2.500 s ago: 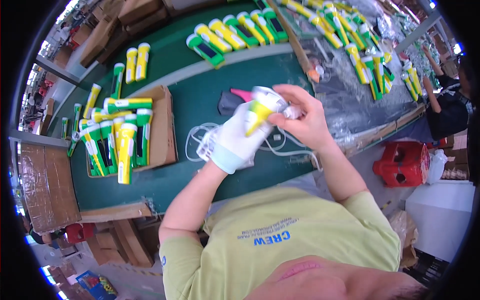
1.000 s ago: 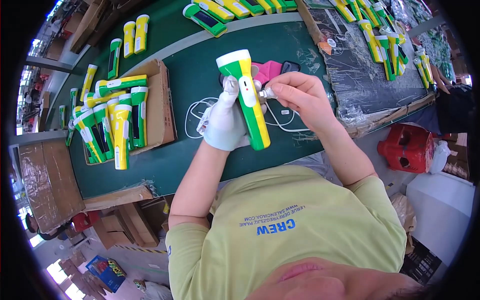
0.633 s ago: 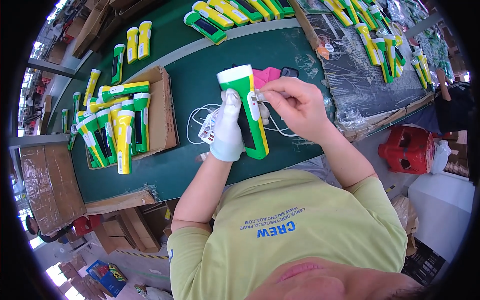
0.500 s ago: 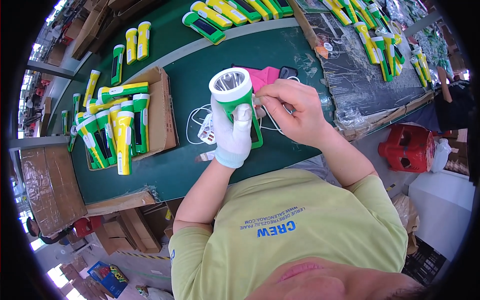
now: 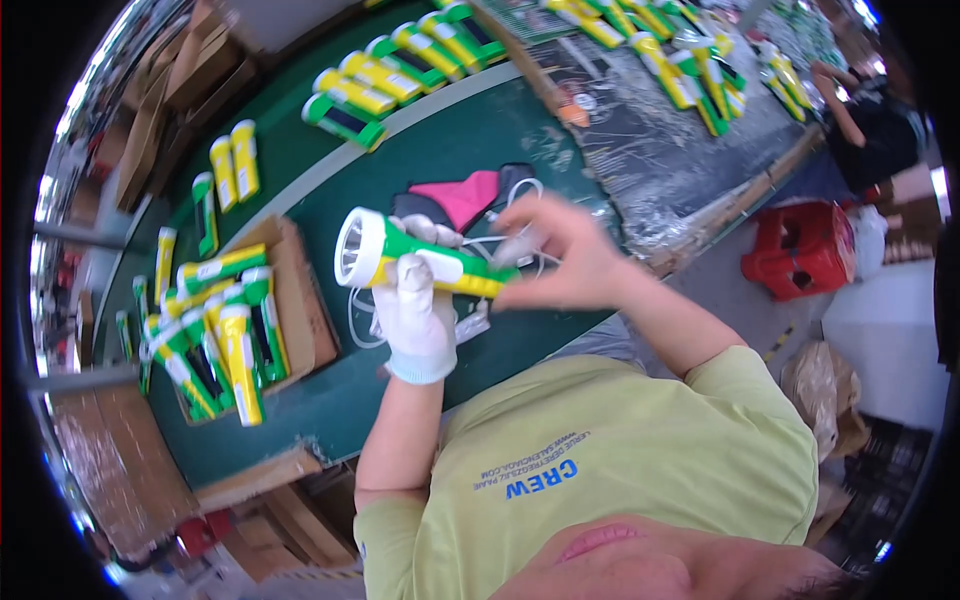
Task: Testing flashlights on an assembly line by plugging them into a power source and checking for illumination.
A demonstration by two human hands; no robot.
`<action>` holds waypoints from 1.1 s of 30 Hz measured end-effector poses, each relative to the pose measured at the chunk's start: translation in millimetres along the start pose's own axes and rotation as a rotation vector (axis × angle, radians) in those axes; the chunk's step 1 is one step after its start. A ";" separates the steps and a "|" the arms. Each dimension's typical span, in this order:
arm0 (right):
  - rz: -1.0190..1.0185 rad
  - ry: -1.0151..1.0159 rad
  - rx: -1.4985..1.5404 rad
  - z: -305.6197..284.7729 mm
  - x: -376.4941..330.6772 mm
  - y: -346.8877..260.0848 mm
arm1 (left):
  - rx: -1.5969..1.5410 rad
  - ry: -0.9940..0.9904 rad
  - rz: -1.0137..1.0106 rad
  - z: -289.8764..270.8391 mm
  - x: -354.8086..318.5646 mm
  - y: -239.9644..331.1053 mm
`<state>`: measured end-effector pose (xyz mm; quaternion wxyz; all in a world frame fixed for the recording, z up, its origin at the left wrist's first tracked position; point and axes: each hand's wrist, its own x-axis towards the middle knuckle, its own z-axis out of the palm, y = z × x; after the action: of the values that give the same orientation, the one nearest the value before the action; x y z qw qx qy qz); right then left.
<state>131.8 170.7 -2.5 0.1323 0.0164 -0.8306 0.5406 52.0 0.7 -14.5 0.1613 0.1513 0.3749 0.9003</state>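
Note:
My left hand (image 5: 415, 325), in a white glove, is closed round a flashlight (image 5: 425, 262) with a white head, green and yellow body and a pale side panel. It lies sideways, its lens facing left. My bare right hand (image 5: 570, 255) is blurred by motion at the tail end, thumb and fingers apart. Whether the thumb touches the tail cannot be told. A white cord (image 5: 530, 183) loops behind the hands. Part of a white plug block (image 5: 472, 322) shows below the flashlight, and a pink and black cloth (image 5: 465, 197) lies just beyond.
On the left of the green table (image 5: 330, 410) stands a cardboard box (image 5: 310, 300) heaped with flashlights. More flashlights (image 5: 370, 80) lie in a row at the far side. A cardboard-covered surface (image 5: 640, 150) at right bears several others. A red stool (image 5: 800, 250) and another person (image 5: 880, 125) are farther right.
The flashlight has turned from lens up to lens left. My right hand has come away from its side, out of a pinch, to the tail end. The whole view has shifted.

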 end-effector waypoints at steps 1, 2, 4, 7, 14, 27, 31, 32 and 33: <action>-0.179 0.005 -0.183 15.9 -6.1 -2.0 | -0.059 -0.043 -0.075 6.1 -2.1 -4.2; -0.010 -0.115 -0.366 24.9 -10.2 -13.7 | 0.094 -0.082 -0.071 5.3 -6.8 -5.9; -0.073 -0.154 -0.366 2.3 -0.4 4.3 | 0.224 -0.109 -0.038 12.4 -11.5 -6.2; 0.023 0.569 0.536 -82.8 18.5 5.3 | 0.422 -0.141 -0.016 -2.1 2.1 21.8; 0.537 0.485 -1.007 -210.4 18.7 107.2 | 1.817 0.342 0.341 -133.4 17.5 137.9; 0.779 0.265 -1.296 -241.7 33.2 158.0 | 1.568 0.369 -0.085 -159.2 -9.5 197.1; 0.555 0.486 -1.375 -220.6 24.8 117.4 | 0.550 0.103 -0.181 -96.4 -10.8 136.2; 0.359 0.559 -1.324 -209.6 22.3 101.1 | 0.256 -0.095 -0.369 -65.4 -1.0 116.1; 0.212 0.526 -1.152 -191.3 24.6 77.6 | 0.164 -0.032 -0.524 -54.6 -2.4 100.6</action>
<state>133.6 378.4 6.7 0.2653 -0.2728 -0.9248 0.0038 14.8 -101.6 21.2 0.3817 0.0760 0.4702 0.7921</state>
